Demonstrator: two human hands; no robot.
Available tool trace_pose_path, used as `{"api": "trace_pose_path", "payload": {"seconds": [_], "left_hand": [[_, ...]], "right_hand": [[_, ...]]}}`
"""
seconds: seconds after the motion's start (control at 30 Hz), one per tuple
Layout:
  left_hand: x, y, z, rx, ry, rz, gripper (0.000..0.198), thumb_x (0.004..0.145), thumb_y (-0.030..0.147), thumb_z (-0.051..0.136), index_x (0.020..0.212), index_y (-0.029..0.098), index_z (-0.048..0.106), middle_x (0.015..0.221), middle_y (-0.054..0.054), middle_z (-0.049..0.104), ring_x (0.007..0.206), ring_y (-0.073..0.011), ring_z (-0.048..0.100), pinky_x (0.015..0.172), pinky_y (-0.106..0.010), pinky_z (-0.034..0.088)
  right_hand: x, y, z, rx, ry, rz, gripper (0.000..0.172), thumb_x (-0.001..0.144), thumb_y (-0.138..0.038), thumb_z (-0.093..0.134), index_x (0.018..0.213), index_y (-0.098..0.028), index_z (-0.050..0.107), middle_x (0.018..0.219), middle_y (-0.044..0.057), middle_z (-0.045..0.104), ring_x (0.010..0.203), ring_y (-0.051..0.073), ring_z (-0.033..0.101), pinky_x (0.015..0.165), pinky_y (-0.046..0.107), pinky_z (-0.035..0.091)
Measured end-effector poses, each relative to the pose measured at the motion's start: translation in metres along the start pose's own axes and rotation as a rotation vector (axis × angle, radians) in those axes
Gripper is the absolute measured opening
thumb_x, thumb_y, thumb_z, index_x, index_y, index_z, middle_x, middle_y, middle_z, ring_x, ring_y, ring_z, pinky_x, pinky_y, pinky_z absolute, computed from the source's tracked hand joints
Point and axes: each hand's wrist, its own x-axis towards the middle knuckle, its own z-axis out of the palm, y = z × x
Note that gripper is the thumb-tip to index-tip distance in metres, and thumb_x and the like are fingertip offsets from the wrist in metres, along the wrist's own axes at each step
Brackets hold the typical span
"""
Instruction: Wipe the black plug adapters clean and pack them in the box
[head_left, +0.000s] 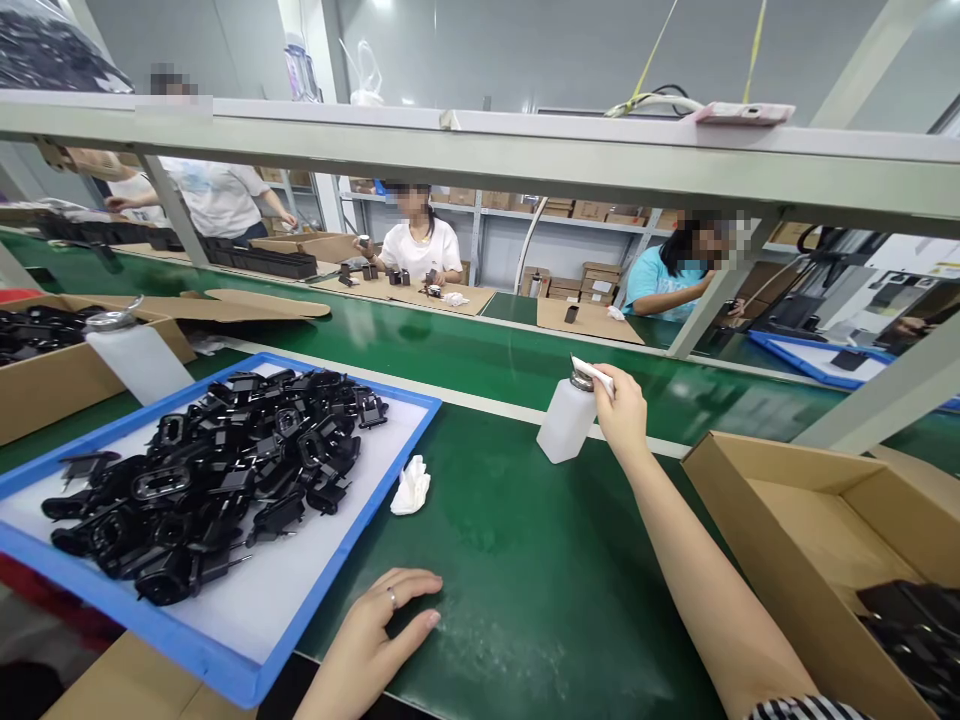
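Note:
My right hand (624,405) is stretched out to a white plastic bottle (568,420) with a metal top. Its fingers pinch a folded white wipe (595,377), which rests against the bottle's metal top. The bottle stands on the green bench top (495,540). My left hand (379,625) lies near the front edge of the bench, thumb and fingers apart, with nothing in it. Beyond it is a crumpled white tissue (411,487). To its left, a blue-rimmed tray (307,610) bears a heap of black plastic parts (225,470).
An open cardboard box (810,500) with black parts stands at the right. Another box (67,385) and a second white bottle (139,355) are at the left. A shelf beam (480,150) crosses overhead. Several co-workers sit or stand across the bench.

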Motion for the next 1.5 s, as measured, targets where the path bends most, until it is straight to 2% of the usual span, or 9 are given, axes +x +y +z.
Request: {"api": "trace_pose_path", "payload": {"seconds": [0.63, 0.87, 1.0, 1.07, 1.2, 1.27, 1.37, 1.5], "left_hand": [[0.0, -0.001, 0.001, -0.006, 0.024, 0.014, 0.025, 0.073, 0.034, 0.044, 0.09, 0.023, 0.058, 0.095, -0.005, 0.059, 0.09, -0.0174, 0.053, 0.08, -0.03, 0.043], [0.0, -0.002, 0.001, -0.028, 0.043, 0.014, 0.023, 0.071, 0.033, 0.046, 0.088, 0.023, 0.059, 0.094, -0.004, 0.06, 0.088, -0.0171, 0.054, 0.079, -0.029, 0.044], [0.0, 0.0, 0.001, 0.004, 0.036, 0.004, 0.025, 0.072, 0.035, 0.044, 0.089, 0.023, 0.059, 0.094, -0.005, 0.059, 0.089, -0.0173, 0.053, 0.08, -0.03, 0.043], [0.0, 0.0, 0.001, 0.024, 0.036, 0.007, 0.025, 0.073, 0.035, 0.043, 0.089, 0.023, 0.058, 0.095, -0.005, 0.059, 0.089, -0.0171, 0.053, 0.08, -0.03, 0.043], [-0.001, 0.0, 0.002, 0.047, 0.048, 0.017, 0.025, 0.073, 0.035, 0.043, 0.09, 0.023, 0.058, 0.095, -0.004, 0.059, 0.09, -0.0163, 0.053, 0.08, -0.028, 0.043], [-0.001, -0.001, 0.003, 0.046, 0.055, 0.015, 0.025, 0.074, 0.035, 0.043, 0.09, 0.023, 0.058, 0.095, -0.004, 0.059, 0.09, -0.016, 0.053, 0.08, -0.028, 0.043], [-0.001, -0.002, 0.004, 0.036, 0.054, 0.01, 0.025, 0.074, 0.036, 0.043, 0.09, 0.023, 0.057, 0.095, -0.004, 0.058, 0.09, -0.0161, 0.053, 0.08, -0.029, 0.043], [-0.002, -0.003, 0.005, 0.026, 0.05, 0.0, 0.025, 0.073, 0.036, 0.043, 0.09, 0.023, 0.057, 0.096, -0.004, 0.058, 0.091, -0.0156, 0.052, 0.081, -0.028, 0.043]], "right_hand": [[-0.006, 0.002, 0.006, -0.021, 0.06, -0.016, 0.025, 0.076, -0.023, 0.032, 0.088, -0.02, 0.053, 0.088, 0.007, 0.054, 0.086, 0.022, 0.045, 0.073, 0.037, 0.037], [-0.007, 0.001, 0.008, -0.156, 0.12, -0.12, 0.025, 0.074, -0.017, 0.032, 0.082, -0.019, 0.056, 0.071, 0.007, 0.05, 0.075, 0.022, 0.045, 0.072, 0.039, 0.035], [-0.005, 0.0, 0.008, -0.19, 0.151, -0.156, 0.025, 0.07, -0.016, 0.032, 0.075, -0.021, 0.056, 0.065, 0.005, 0.049, 0.07, 0.021, 0.046, 0.078, 0.043, 0.031], [-0.002, 0.0, 0.006, -0.094, 0.162, -0.054, 0.023, 0.07, -0.02, 0.033, 0.076, -0.02, 0.055, 0.069, 0.005, 0.051, 0.073, 0.021, 0.047, 0.078, 0.044, 0.032], [0.01, 0.001, 0.001, 0.411, 0.194, 0.4, 0.021, 0.069, -0.028, 0.04, 0.08, -0.016, 0.052, 0.08, 0.007, 0.056, 0.076, 0.021, 0.051, 0.068, 0.038, 0.042], [0.014, 0.002, -0.003, 0.65, 0.206, 0.572, 0.019, 0.066, -0.027, 0.045, 0.078, -0.014, 0.053, 0.081, 0.006, 0.057, 0.075, 0.02, 0.053, 0.068, 0.035, 0.043], [0.017, 0.005, -0.006, 0.862, 0.18, 0.723, 0.016, 0.062, -0.021, 0.05, 0.075, -0.013, 0.055, 0.08, 0.005, 0.059, 0.076, 0.019, 0.054, 0.069, 0.032, 0.044], [0.015, 0.011, -0.003, 0.967, 0.181, 0.838, 0.012, 0.061, -0.017, 0.051, 0.071, -0.012, 0.056, 0.078, 0.005, 0.06, 0.074, 0.019, 0.056, 0.066, 0.029, 0.046]]}}
